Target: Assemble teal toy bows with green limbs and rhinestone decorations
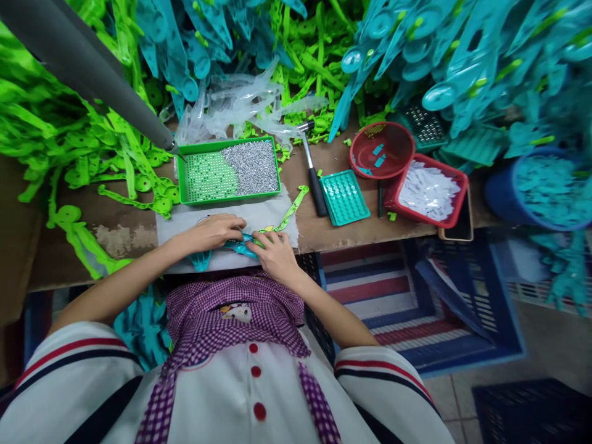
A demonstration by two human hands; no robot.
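At the bench edge my left hand (213, 233) is closed, its fingertips on a teal plastic part (243, 246). From the other side my right hand (276, 254) pinches the same area with curled fingers. A lime-green plastic arm (292, 208) sticks out beyond my right fingers; whether it is joined to the teal part I cannot tell. Another teal piece (200, 260) shows beneath my left wrist. Both hands are over a pale cloth (178, 223). Behind it stands a green perforated tray (208, 197) with many small metal pieces.
A hammer (315, 185) lies beside a teal ridged tray (345, 197). Further right are a round red bowl (356, 148), a red basket (393, 196) of white pieces and a blue bucket (502, 191). Green and teal parts pile behind. A grey pole (111, 86) slants in from upper left.
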